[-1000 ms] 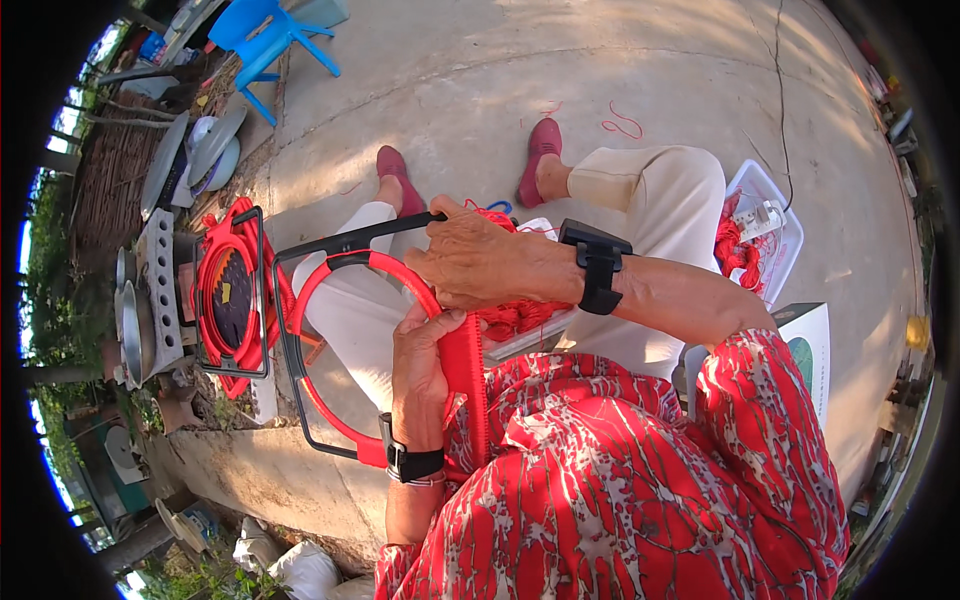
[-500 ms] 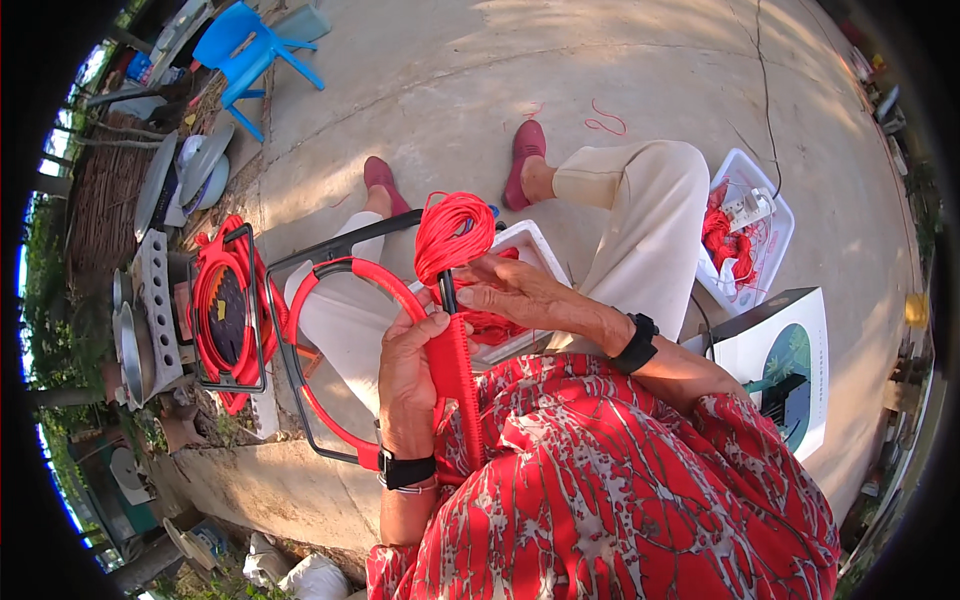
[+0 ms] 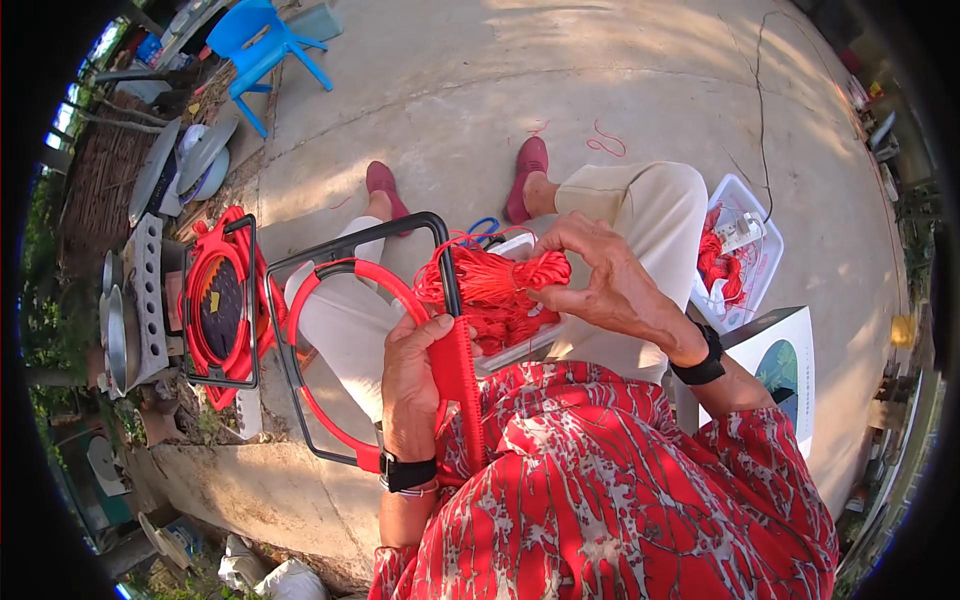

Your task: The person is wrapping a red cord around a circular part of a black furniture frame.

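My left hand is closed on a black rectangular frame with a red ring inside it and a red strip with a toothed edge. In my right hand a bundle of red cord is pinched at its near end. The bundle lies sideways across the frame's right bar, its far end spreading inside the frame. Below it, a white tray between my legs holds more red cord. Blue loops, perhaps scissor handles, show beyond the tray.
A similar black frame with red cord stands at my left, by a holed grey block. To the right are a white basket with red cord and a power strip, and a white box. A blue chair stands far left.
My right hand has moved right and turned the cord bundle from upright above the frame's bar to lying sideways across it. My left hand keeps its hold on the frame.
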A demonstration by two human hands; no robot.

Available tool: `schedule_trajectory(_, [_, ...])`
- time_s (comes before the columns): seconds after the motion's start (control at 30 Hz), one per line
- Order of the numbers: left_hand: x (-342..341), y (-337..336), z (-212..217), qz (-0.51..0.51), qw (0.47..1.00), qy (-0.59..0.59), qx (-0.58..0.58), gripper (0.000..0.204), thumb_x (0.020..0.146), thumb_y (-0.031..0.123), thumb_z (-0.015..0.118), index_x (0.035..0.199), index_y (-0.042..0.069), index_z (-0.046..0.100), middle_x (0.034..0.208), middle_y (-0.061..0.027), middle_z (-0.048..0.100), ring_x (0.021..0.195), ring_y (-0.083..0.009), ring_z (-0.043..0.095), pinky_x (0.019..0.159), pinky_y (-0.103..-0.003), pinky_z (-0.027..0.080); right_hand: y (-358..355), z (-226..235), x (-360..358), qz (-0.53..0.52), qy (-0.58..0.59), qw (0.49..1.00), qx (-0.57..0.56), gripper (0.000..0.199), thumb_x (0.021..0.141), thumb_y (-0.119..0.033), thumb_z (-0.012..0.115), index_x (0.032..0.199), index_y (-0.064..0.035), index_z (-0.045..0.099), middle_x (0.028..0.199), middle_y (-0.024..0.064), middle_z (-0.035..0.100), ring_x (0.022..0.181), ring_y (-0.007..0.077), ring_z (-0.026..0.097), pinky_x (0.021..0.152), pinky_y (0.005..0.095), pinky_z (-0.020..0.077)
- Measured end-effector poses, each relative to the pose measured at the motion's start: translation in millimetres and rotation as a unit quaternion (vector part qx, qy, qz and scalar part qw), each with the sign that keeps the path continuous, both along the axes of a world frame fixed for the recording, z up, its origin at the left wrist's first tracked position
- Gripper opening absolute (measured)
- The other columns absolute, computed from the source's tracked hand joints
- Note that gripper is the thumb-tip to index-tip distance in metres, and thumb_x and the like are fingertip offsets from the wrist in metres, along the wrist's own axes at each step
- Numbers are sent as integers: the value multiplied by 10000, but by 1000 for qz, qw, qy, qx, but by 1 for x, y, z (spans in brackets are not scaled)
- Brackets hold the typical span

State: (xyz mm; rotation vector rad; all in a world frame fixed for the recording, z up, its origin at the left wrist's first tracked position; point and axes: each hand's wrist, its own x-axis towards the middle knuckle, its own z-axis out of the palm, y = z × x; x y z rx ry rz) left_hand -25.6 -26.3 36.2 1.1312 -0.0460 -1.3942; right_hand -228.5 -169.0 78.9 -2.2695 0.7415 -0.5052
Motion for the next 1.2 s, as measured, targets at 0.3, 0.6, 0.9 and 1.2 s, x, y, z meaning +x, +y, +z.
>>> schedule_trajectory(0.3, [-5,-4,-6,64,998,-6,-10,329,823,-22,588,1149,-35,555,870,-149,656,718,-255,674,608,-383,602,11,23,35,101,-463,651,593,210,947,-232,492,1030,-39,502,693,44,512,612,154,529,653,304,498])
schedule_trajectory(0.6, [17,9,7,57,994,6,-91,306,822,28,623,1121,-7,564,883,-124,647,720,-242,664,609,-386,594,-62,-9,-114,-315,1,943,106,348,872,-345,672,994,-35,570,718,27,598,596,116,534,560,257,435])
schedule_trajectory(0.9, [14,10,8,63,994,-5,-88,311,829,49,627,1127,2,550,860,-125,640,714,-229,657,603,-358,576,-42,1,-37,-252,-92,959,90,288,789,-164,733,975,-25,564,831,44,593,751,107,529,690,272,460])
schedule_trajectory(1.2, [10,9,9,57,996,-28,-66,318,839,61,623,1136,-12,534,874,-128,637,728,-216,655,592,-335,583,25,-22,64,30,-181,871,456,238,864,-208,708,954,-52,552,736,-19,573,582,48,520,559,224,450])
